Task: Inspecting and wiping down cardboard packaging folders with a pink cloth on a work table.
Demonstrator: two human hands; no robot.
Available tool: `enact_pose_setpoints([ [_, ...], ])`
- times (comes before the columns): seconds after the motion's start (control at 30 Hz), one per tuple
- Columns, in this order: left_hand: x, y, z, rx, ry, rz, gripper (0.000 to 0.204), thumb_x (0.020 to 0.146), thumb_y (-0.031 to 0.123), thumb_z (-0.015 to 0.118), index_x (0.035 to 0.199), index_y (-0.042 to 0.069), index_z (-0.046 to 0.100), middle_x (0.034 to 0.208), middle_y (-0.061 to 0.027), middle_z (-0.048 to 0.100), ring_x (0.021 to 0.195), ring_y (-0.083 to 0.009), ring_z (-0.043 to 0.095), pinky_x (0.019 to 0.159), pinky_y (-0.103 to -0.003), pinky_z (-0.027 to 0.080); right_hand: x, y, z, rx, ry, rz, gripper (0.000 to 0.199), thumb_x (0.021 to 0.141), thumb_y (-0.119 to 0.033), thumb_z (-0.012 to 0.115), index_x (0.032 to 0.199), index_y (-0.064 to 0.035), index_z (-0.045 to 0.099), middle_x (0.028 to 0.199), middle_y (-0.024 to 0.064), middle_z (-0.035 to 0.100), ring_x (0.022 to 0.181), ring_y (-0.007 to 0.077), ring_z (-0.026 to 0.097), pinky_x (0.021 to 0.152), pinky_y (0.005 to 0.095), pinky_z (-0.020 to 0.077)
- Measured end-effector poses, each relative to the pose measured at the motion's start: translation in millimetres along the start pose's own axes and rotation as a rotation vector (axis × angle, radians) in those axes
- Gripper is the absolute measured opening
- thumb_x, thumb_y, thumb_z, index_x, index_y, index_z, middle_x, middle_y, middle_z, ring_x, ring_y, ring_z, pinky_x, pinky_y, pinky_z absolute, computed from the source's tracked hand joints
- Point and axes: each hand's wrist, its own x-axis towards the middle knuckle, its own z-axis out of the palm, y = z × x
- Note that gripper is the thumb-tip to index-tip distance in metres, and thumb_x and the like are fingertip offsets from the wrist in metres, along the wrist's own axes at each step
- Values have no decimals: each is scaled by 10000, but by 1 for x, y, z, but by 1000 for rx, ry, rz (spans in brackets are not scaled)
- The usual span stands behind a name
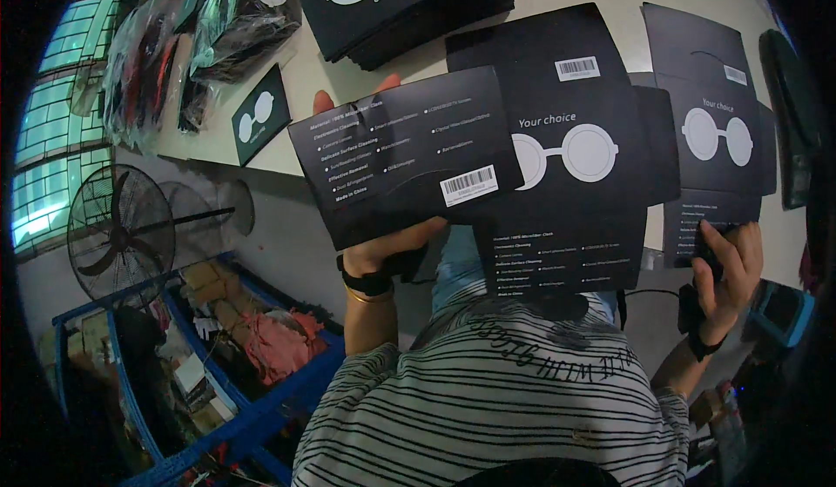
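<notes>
A folded black card envelope (396, 195) with white print and a barcode label is in my left hand (392, 248). The thumb is under its near side, and fingertips show past its far edge. Beside it on the right lies an unfolded black card blank (592, 95) with white round glasses printed on it, its near flap reaching over the table edge. Further right is a second unfolded blank (697, 69) of the same design. My right hand (736, 265) has its bent fingers on that blank's near flap, the thumb by the lower edge.
A thick stack of black envelopes (418, 17) stands at the back of the table. One small dark card (261, 114) lies left of it, near plastic-wrapped bundles (239, 30). A black case (784, 121) is at the right. Left below are a fan (120, 239) and blue-framed bins (131, 382).
</notes>
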Motion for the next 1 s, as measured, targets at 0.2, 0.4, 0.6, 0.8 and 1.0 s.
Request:
enact_pose_setpoints([
  [0.2,0,0,-6,150,-42,-14,1150,575,86,841,1435,118,79,1395,-253,337,1245,-340,424,1004,-453,421,2,-3,0,21,40,3,410,696,-288,720,978,8,687,679,77,438,632,253,414,592,363,318],
  [0.4,-83,2,-54,278,47,-157,404,724,43,732,1069,-19,531,1085,-199,582,922,-269,599,803,-371,512,8,-1,6,-19,73,-54,424,647,-381,752,920,-59,713,623,36,398,590,218,406,545,342,297],
  [0.6,-94,-17,-92,469,-12,122,197,810,42,658,966,-77,676,1016,-204,658,825,-269,659,752,-349,537,6,5,2,7,75,-52,393,620,-347,784,908,-87,715,626,12,419,559,200,413,528,328,294],
  [0.8,-100,-12,-87,118,1,-83,253,808,23,641,1048,-58,655,1070,-232,645,947,-284,634,831,-360,503,3,5,4,34,110,-46,378,614,-329,795,910,-106,720,617,4,418,557,188,415,522,321,286],
  [1.0,-95,-11,-84,310,-43,21,266,800,15,643,1053,-64,652,1070,-233,644,955,-288,631,833,-361,502,3,5,5,23,99,-63,364,626,-335,793,923,-134,728,615,-16,427,560,179,418,524,315,287],
])
